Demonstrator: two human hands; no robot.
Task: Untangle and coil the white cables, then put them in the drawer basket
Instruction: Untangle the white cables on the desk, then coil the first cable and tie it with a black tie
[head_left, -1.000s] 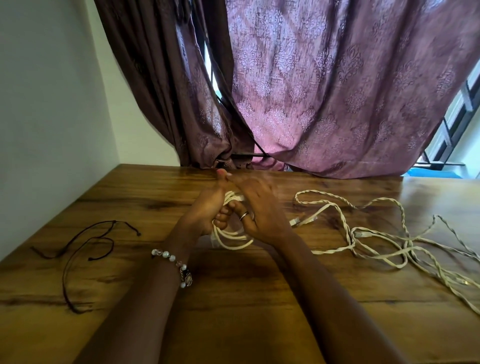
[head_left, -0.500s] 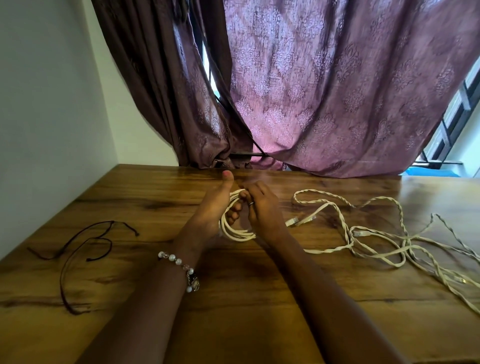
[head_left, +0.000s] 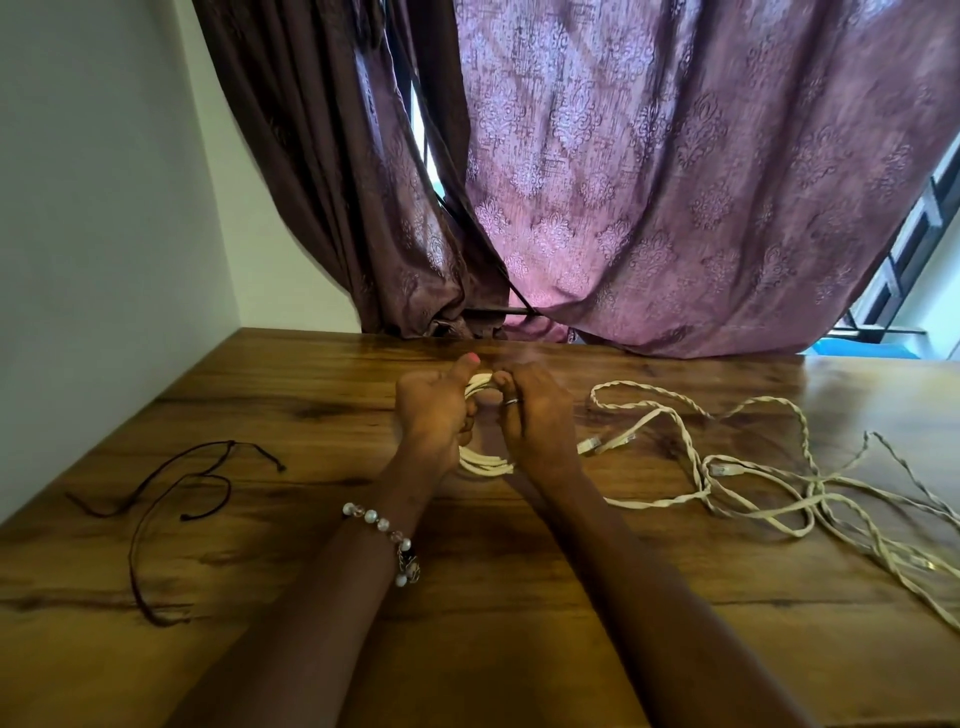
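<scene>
A small coil of white cable (head_left: 485, 461) is held upright above the wooden table (head_left: 311, 395), between both hands. My left hand (head_left: 434, 415) grips its left side with the thumb raised. My right hand (head_left: 535, 415), with a ring on one finger, closes on the coil's right side and top. Most of the coil is hidden behind my fingers. More white cables (head_left: 753, 467), some twisted together, lie tangled on the table to the right, with plug ends showing near my right wrist. No drawer basket is in view.
A thin dark cord (head_left: 156, 499) lies looped on the table at the left. Purple curtains (head_left: 623, 182) hang behind the table's far edge. A white wall (head_left: 93, 234) borders the table on the left. A window frame shows at the far right.
Both hands have drawn closer together around the coil and shifted slightly away from me. The coil's loops look tighter and more gathered than a second ago.
</scene>
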